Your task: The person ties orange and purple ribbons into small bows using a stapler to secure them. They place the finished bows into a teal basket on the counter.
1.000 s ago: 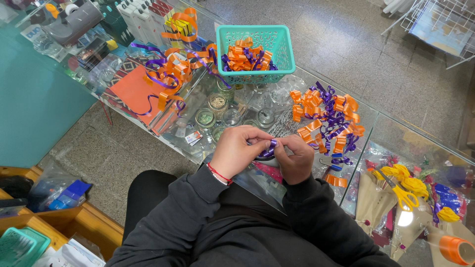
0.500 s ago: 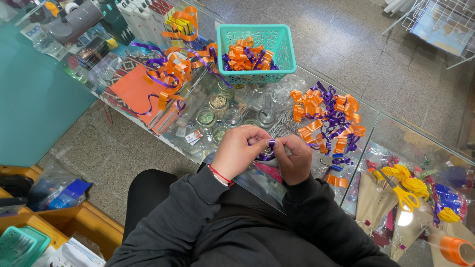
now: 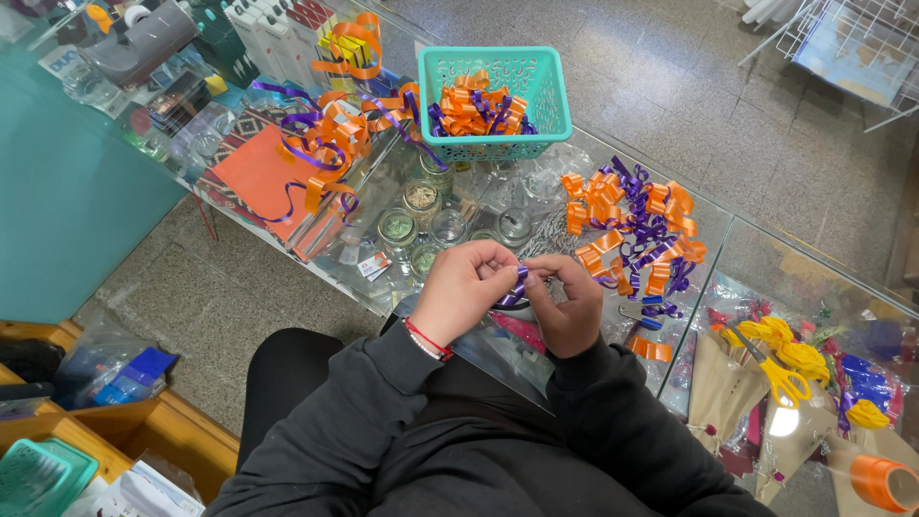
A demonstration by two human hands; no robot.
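Upper left of frame: loose orange and purple curling ribbon (image 3: 321, 153) heaped on the glass counter (image 3: 766, 258). Top centre: teal basket (image 3: 498, 91) loaded with finished bows. Centre: left hand (image 3: 464, 287) and right hand (image 3: 570, 302) pressed together, fingertips pinched on a purple ribbon strip (image 3: 517, 285), barely shifted from a second earlier, only drawn slightly closer, suggesting one fold being worked. Right: pile of ribbon bows (image 3: 632, 230); further right, yellow scissors (image 3: 771, 369).

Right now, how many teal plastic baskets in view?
2. One teal basket stands on the glass counter holding orange and purple bows; another basket sits at the bottom-left corner, cut by the frame edge. Others may be hidden.
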